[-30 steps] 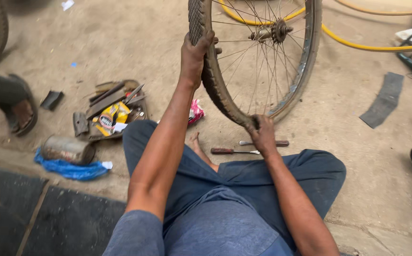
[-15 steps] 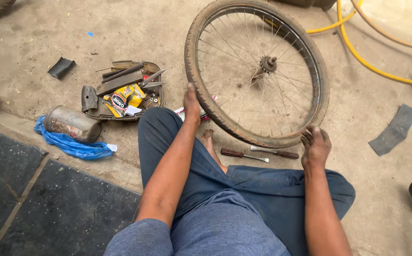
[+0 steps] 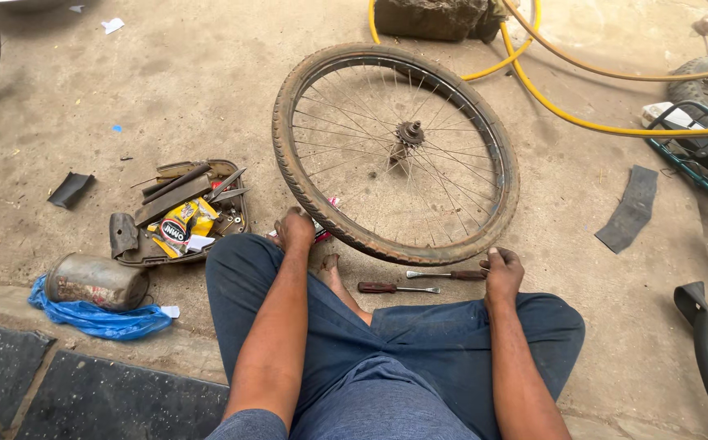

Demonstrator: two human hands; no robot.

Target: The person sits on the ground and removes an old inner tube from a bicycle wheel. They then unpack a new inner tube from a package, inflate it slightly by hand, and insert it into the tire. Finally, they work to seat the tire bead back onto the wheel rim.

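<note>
Wheel: I log one bicycle wheel (image 3: 394,155), worn brown tyre on a spoked rim, lying nearly flat on the concrete floor (image 3: 191,90) in front of my crossed legs.
Left hand: my left hand (image 3: 295,230) rests on the near-left edge of the tyre, fingers (image 3: 288,218) curled down over the rubber; I read it as a loose grasp on the tyre.
Right hand: my right hand (image 3: 502,270) sits at the near-right edge of the wheel, just outside the tyre; its fingers (image 3: 494,259) are bent around the red handle end of a screwdriver (image 3: 445,275) that lies along the floor just below the rim. How firmly they clench I cannot tell.
Position of wheel to fingers: the tyre's nearest arc runs between my two hands, touching the left, just beside the right.
Second tool: another red-handled screwdriver (image 3: 398,288) lies on the floor between my knees, apart from both hands.
Tool tray: a shallow tray (image 3: 176,218) of metal tools and a yellow packet, left of the wheel, near my left knee.
Canister: a dull metal can (image 3: 96,281) on its side on a blue plastic bag (image 3: 97,319).
Hose: a yellow hose (image 3: 566,102) curves beyond the wheel.
Rubber: a dark strip of rubber (image 3: 631,210) to the right, well apart.
</note>
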